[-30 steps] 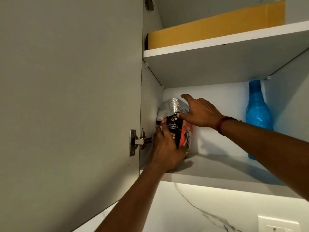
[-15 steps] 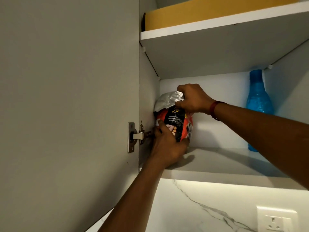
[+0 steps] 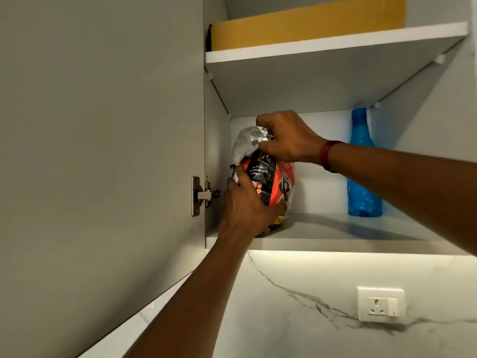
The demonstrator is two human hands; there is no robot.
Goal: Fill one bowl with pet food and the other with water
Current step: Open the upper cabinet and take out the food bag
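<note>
Grey cupboard walls frame an open wall cabinet above a white marbled backsplash, with the door (image 3: 103, 151) swung wide. A second ago the right grip (image 3: 286, 138) lay flat, fingers spread, on the food bag (image 3: 271, 182). Now its fingers are curled tight around the bag's crumpled silver top (image 3: 247, 140), bunching it into a handle. The left grip (image 3: 245, 208) keeps its place low on the bag's near side, fingers wrapped round the body and thumb towards the base.

That suggests the reach is over and the lift out of the cabinet is about to begin, so pouring into a bowl is some steps off. No bowl is in view.

The bag stands on the lower shelf (image 3: 348, 228), well to the left of the blue bottle (image 3: 362, 177) and apart from it. Whether its base has left the shelf I cannot tell, as the left grip hides it. It is a soft, bulging pouch, red and black with small white lettering and what looks like a dog's face on the side towards the bottle. Its foil top is rolled or folded shut.
</note>
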